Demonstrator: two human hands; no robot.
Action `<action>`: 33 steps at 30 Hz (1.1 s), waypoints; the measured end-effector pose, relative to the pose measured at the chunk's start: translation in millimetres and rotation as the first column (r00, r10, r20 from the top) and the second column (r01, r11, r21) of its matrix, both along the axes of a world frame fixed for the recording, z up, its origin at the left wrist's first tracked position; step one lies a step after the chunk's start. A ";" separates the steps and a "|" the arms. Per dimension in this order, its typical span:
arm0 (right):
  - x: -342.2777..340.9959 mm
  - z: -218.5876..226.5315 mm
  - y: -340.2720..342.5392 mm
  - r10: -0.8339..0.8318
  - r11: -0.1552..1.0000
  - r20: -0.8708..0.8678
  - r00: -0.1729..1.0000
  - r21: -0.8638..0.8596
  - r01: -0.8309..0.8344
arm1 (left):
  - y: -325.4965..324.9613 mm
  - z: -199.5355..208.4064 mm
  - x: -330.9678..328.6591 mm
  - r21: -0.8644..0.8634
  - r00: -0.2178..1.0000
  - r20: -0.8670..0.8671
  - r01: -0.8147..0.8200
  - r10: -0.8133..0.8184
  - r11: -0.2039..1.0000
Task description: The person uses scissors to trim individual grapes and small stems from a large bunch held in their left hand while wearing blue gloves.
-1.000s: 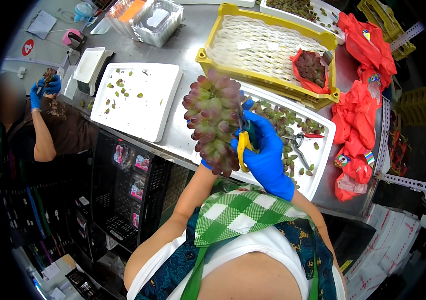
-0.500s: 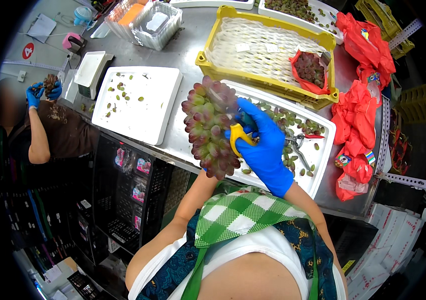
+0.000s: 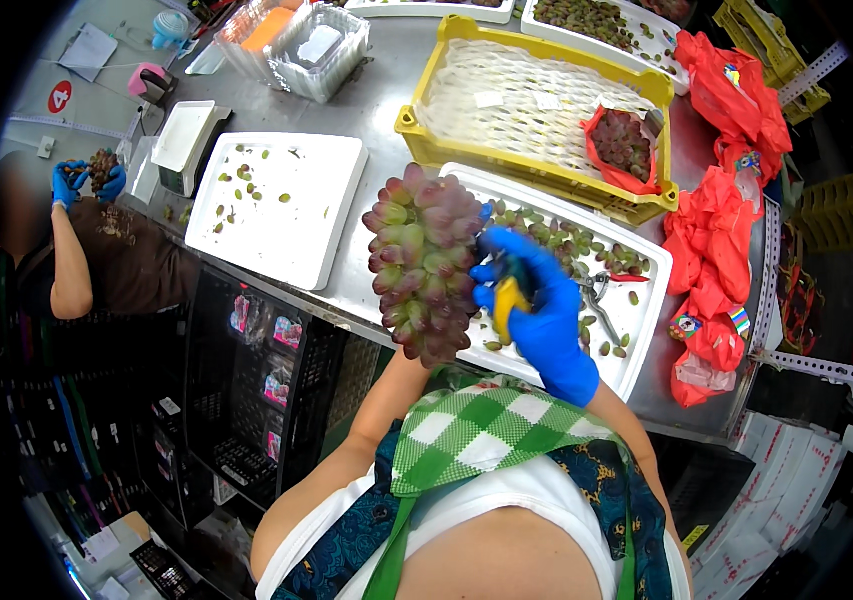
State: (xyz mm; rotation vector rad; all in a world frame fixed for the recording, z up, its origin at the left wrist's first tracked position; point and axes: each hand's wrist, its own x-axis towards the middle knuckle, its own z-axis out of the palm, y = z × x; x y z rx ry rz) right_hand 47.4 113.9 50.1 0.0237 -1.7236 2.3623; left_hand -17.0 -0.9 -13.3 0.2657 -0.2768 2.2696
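Right hand [image 3: 550, 330] has shifted slightly to the right since the previous frame, carrying its yellow-handled tool [image 3: 510, 305] away from the grape bunch [image 3: 425, 265]; the bunch has turned more upright and sits a little lower. Bunch: held up at centre frame, red-purple and green, apart from the tabletop [image 3: 375, 135]. Right fingers, in a blue glove, are curled around the tool just beside the bunch's right edge; both are motion-blurred, so the blades cannot be made out. Left forearm [image 3: 384, 402] rises from the lower centre and passes behind the bunch. Left hand is almost wholly hidden there; a scrap of blue glove shows at the bunch's upper right edge, owner uncertain, and the grip of the left fingers cannot be told. Below and to the right of the right hand: white tray [image 3: 637, 350] strewn with loose grapes, with grey shears [image 3: 602, 312], one handle red, lying in it. Upper centre: yellow crate [image 3: 537, 180] lined with white netting, a red bag [image 3: 637, 181] of grapes at its right end. Left of centre: second white tray [image 3: 277, 238], a few grapes scattered in it. Far left: co-worker [image 3: 132, 250], blue-gloved, holding up a smaller, brownish bunch [image 3: 104, 170].
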 end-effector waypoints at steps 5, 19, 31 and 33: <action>-2.3 -6.6 16.2 -0.101 0.995 0.134 0.986 -0.011 0.103 | -1.0 9.9 0.4 0.220 0.984 0.054 0.155 -0.170 0.963; 16.3 -26.5 -2.4 0.054 0.976 0.217 0.975 0.195 -0.097 | -2.1 14.3 0.5 0.212 0.922 0.379 -0.001 -0.081 0.977; -0.9 -33.9 -7.7 -0.036 0.998 0.224 0.974 0.063 0.022 | 5.4 -29.7 -9.6 -0.667 0.769 -0.576 -0.638 0.278 0.385; -1.5 -41.2 -5.7 -0.028 0.999 0.254 0.967 -0.018 0.034 | 3.7 -42.8 -12.2 -0.578 0.813 -0.442 -0.581 0.379 0.574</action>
